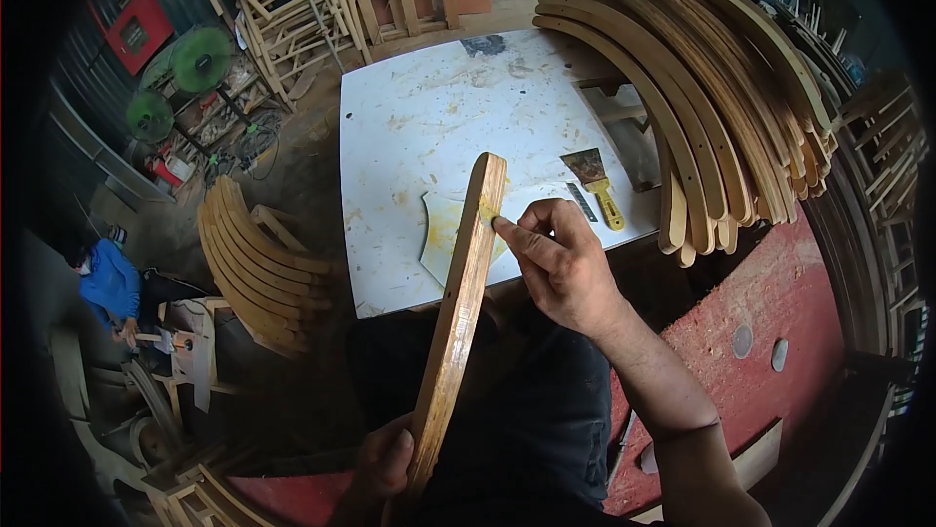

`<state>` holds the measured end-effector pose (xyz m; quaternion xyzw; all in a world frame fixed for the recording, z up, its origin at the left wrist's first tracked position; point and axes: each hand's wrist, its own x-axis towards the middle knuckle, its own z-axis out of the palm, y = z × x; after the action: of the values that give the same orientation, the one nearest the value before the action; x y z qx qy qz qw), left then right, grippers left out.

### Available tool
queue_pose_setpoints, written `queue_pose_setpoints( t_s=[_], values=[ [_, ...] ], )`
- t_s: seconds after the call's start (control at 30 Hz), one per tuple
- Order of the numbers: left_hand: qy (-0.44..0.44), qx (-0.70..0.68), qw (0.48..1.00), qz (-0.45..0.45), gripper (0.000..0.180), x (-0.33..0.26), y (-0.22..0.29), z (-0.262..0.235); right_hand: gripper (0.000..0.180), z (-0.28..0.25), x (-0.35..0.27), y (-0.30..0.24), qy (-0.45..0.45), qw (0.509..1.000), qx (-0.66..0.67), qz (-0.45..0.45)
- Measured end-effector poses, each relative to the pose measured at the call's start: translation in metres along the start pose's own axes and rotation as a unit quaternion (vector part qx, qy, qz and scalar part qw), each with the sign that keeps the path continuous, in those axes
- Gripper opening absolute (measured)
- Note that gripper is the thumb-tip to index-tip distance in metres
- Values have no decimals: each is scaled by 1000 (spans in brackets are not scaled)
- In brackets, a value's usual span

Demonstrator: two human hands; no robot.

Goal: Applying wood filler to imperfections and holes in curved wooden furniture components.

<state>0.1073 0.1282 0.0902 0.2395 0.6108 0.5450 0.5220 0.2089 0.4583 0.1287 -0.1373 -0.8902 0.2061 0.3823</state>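
Brown wood grain runs the length of the bar in the middle of my view, tilted up toward the table with its rounded end uppermost. I see the left hand wrapped around its lower part, thumb on top. The right hand has its fingers curled and a fingertip against the bar's edge near the upper end; I cannot tell whether anything is pinched in it.

Just there I make out a small yellow smear. I'd judge that spot as being worked; farther down, the face shows grain and a glossy streak but no clear yellow, and whether any of it still needs attention I can't say. The hidden sides stay unknown to me.

Behind the bar, a pale sheet streaked with yellow lies on the white table, so material evidently remains. To its right I find a dark blade strip and a yellow-handled scraper. Beyond, curved wooden pieces are stacked at the right; I can't tell which are finished. Off left, a co-worker in blue sits apart.
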Motion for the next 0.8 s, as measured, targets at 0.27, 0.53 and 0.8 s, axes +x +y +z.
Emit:
queue_pose_setpoints(
  t_s=[0.27,0.53,0.8],
  values=[
    [3,17,1000,9,66,-2,-7,4,43,-9,-5,-2,-23,999,-16,-20],
    [29,6,1000,-6,53,-7,-18,0,44,-32,-5,-17,-115,987,-98,-57],
    [37,26,999,13,57,-4,-21,-3,21,-41,-15,9,-46,871,382,307]
  ],
)
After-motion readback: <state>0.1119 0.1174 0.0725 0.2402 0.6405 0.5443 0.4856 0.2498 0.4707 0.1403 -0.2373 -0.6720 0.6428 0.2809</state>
